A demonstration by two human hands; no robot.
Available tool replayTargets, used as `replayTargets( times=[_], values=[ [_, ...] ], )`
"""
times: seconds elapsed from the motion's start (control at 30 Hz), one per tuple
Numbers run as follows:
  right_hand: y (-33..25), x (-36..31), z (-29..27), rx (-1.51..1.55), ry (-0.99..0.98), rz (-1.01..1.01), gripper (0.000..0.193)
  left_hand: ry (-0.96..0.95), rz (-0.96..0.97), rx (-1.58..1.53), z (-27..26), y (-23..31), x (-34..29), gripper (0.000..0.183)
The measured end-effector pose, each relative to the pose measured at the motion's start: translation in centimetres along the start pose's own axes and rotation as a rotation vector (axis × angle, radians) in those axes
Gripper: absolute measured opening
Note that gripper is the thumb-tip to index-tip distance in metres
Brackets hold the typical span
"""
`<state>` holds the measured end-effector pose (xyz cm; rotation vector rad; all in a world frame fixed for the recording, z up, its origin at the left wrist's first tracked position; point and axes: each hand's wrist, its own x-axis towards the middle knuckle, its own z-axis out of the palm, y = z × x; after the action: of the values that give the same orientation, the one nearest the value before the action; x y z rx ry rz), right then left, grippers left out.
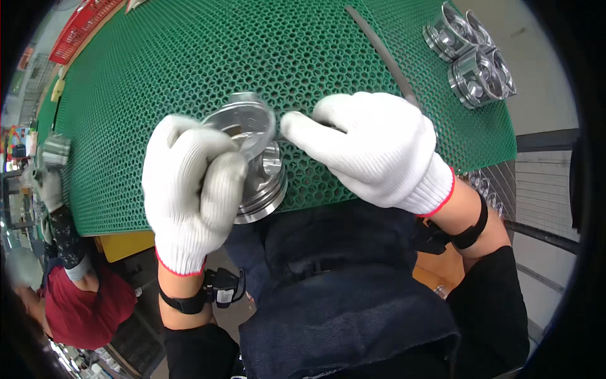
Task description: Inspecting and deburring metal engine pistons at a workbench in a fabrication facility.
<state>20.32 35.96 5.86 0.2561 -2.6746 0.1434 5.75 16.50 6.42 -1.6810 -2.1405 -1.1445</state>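
A shiny metal piston (260, 189) stands on the green mat close to the table's front edge, its ring grooves low down and its open skirt side up. My left hand (189, 170), in a white knit glove, is closed on the piston's left side and covers part of it. The upper rim of the piston is smeared by motion. To the right of the piston, my right hand (372, 142), gloved the same way, is held above the mat with curled fingers. Its thumb and forefinger point toward the piston; whatever they may pinch is hidden.
Several more pistons (473, 57) stand grouped at the far right. A grey strip (382, 54) runs across the green mat (208, 57) behind my right hand. At the far left is a red basket (79, 31). A co-worker in a dark red shirt (88, 306) works at left.
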Motion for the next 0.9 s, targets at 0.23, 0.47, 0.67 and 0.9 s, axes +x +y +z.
replayTargets(
  times=[0.23, 0.47, 0.67, 0.9],
  values=[
    [-1.2, -3.3, 1.0, -0.017, -0.177, 0.176, 0.027, -0.184, 0.105, 0.149, -0.2, 4.2, -5.2, 0.033],
    [-1.2, -1.9, 0.1, -0.005, -0.160, 0.007, 0.033, -0.274, 0.057, 0.196, -0.3, 4.8, -5.0, 0.031],
    [-1.8, -3.8, 1.3, 0.958, -0.341, 0.363, 0.028, -0.275, 0.074, 0.192, -0.2, 4.8, -5.1, 0.031],
    [-1.3, -2.8, -2.8, 1.592, -0.347, 1.325, 0.039, 0.024, 0.007, 0.182, -1.7, 2.1, -5.6, 0.045]
  ],
)
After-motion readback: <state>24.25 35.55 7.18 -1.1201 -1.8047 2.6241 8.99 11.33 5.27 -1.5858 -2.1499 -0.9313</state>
